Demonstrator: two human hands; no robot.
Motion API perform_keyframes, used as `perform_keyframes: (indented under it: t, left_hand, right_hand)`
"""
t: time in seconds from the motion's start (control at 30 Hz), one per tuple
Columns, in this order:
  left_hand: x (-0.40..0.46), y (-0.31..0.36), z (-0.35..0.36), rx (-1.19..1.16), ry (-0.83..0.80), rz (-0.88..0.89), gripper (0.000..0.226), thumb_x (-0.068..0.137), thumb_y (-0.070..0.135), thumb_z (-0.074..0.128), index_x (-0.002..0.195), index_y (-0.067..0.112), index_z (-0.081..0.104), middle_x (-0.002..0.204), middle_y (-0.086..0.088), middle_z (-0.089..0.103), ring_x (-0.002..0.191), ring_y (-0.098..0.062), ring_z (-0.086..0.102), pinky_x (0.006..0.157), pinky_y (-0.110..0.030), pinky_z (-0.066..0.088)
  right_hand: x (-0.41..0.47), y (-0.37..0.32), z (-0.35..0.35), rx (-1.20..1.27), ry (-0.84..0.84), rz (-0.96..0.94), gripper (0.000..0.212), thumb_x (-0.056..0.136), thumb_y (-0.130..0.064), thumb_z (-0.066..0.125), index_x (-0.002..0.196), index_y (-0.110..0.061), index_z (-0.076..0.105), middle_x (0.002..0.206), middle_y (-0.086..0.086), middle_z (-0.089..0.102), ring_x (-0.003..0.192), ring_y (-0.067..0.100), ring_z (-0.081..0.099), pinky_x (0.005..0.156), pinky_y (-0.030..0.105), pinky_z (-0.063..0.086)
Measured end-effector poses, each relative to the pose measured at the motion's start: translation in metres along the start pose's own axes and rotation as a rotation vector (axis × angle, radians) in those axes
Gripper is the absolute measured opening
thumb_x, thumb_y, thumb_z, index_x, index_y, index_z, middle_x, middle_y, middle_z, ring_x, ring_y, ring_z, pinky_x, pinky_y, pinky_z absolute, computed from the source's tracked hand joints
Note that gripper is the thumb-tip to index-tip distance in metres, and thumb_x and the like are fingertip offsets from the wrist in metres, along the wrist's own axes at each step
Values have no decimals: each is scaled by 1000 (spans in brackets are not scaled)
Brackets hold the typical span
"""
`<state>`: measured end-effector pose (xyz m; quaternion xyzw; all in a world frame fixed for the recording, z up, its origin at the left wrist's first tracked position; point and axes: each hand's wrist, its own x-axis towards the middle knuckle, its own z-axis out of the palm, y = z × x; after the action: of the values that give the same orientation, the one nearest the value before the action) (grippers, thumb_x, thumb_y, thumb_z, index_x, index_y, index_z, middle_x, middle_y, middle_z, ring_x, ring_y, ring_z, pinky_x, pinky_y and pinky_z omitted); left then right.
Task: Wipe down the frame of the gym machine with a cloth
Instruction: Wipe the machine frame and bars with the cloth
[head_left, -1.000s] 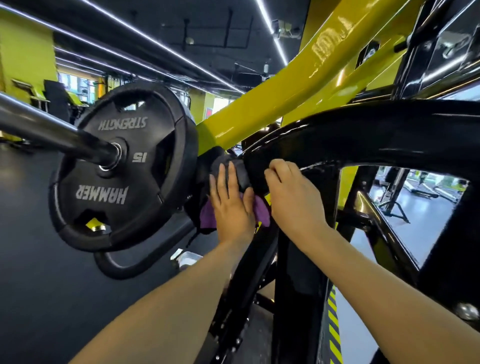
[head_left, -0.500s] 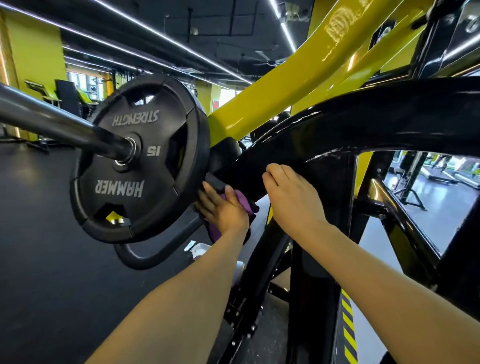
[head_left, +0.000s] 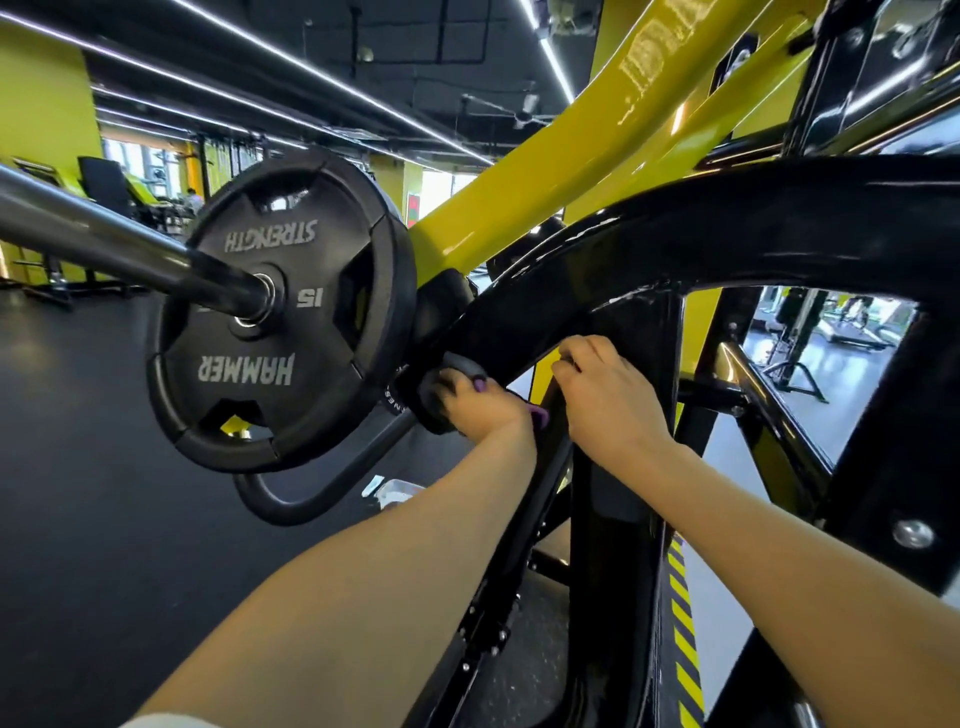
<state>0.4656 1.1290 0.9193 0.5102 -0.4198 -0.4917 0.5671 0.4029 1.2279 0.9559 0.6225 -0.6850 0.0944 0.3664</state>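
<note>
Dark gym floor under the machine

The black rubber floor (head_left: 78, 493) spreads out to the left, and the black frame (head_left: 613, 597) of the machine stands on it. To the right lies a strip of yellow-and-black hazard striping (head_left: 683, 639), with a paler, glossy floor (head_left: 727, 597) beside it where distant equipment stands.

You stand in a gym: weight plate (head_left: 280, 312) on a bar (head_left: 104, 244), machine frame (head_left: 727, 234), treadmill (head_left: 857, 332) behind.
</note>
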Motion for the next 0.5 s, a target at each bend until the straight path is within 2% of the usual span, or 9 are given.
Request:
perform_keyframes:
  t: [0.07,0.17,0.3,0.37,0.43,0.5]
  left_hand:
    - [-8,3,-1,-25,-33,45,49,97,10,46,144,9,36,149,-11,35,134,-29,36,109,-28,28]
    - [-18,3,-14,-65,-129,100,44,97,6,47,140,11,45,146,-5,42,129,-21,43,104,-21,32]
    - [-20,-7,-40,101,-299,273,35,92,5,55,125,14,62,123,-3,59,110,-15,55,89,-19,40]
    - [-17,-5,-50,133,-272,381,34,91,2,55,122,14,63,122,-3,57,111,-16,55,92,-19,40]
    - [-9,4,-56,135,-190,510,37,91,0,54,127,10,58,131,-2,49,119,-14,50,97,-13,33]
    - [-1,14,-56,226,-154,716,42,92,-1,53,132,10,53,140,-2,41,128,-13,41,103,-13,26]
  right_hand:
    - [0,-1,-7,-6,-14,-15,34,80,-4,64,114,-6,64,131,8,50,123,25,44,95,31,42]
    - [0,-4,-15,-6,8,10,29,69,-3,73,97,-8,70,115,7,59,108,25,54,81,31,48]
    - [1,-18,-16,15,4,-47,25,84,-5,56,106,-10,68,119,5,55,114,25,47,88,33,41]
    - [2,-23,-17,-2,32,-69,22,79,-2,60,97,-8,71,109,7,60,106,28,53,83,36,44]
    - [6,-23,-14,29,120,-54,20,63,3,71,81,-7,72,93,8,63,90,29,60,72,37,50]
    - [9,-21,-10,70,177,-24,22,58,3,76,77,-8,71,87,8,63,84,28,61,68,36,51]
